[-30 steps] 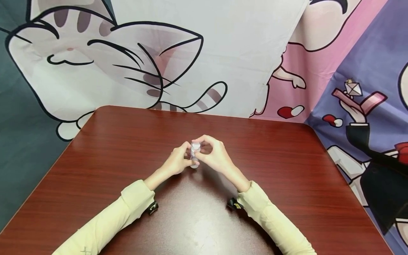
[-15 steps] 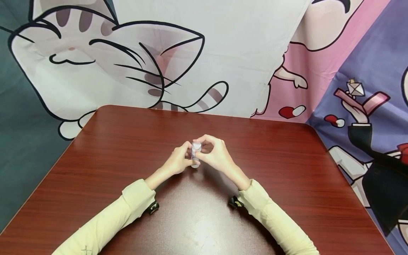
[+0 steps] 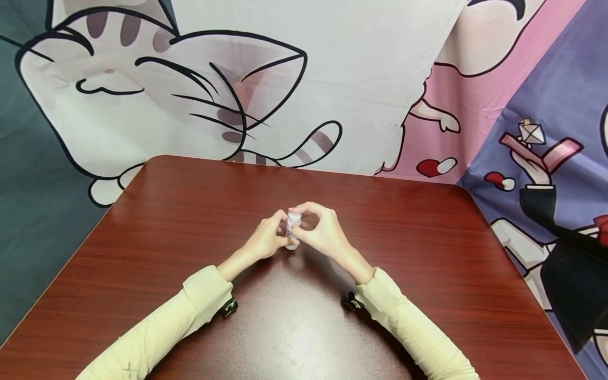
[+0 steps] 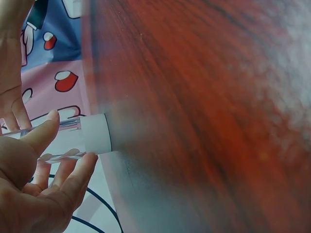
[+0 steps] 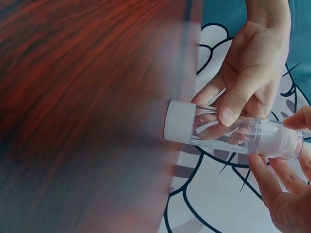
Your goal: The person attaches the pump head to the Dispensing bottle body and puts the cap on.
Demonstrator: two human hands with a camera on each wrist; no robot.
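A small clear plastic bottle (image 5: pixel 221 141) with a white base (image 5: pixel 180 121) stands upright on the table, between both hands. Its top is a clear cap (image 5: pixel 279 141) with a white part showing inside. My left hand (image 3: pixel 263 238) grips the clear body low down, thumb on the near side and fingers on the far side. In the left wrist view, that hand's thumb (image 4: pixel 46 131) and fingers lie on opposite sides of the bottle, just above the base. My right hand (image 3: pixel 324 230) holds the cap between thumb and fingers, from the right. Part of the bottle is hidden behind the fingers.
The red-brown wooden table (image 3: pixel 190 195) spreads around the hands, with a bright glare near its front. Behind it hangs a printed cloth (image 3: pixel 370 79) with cartoon figures. A dark wrist device (image 3: pixel 351 302) sits under the right cuff, and another (image 3: pixel 229 307) under the left.
The head view has shifted slightly, so everything sits a little further right in it. Both hands keep their hold on the bottle with no clear movement.
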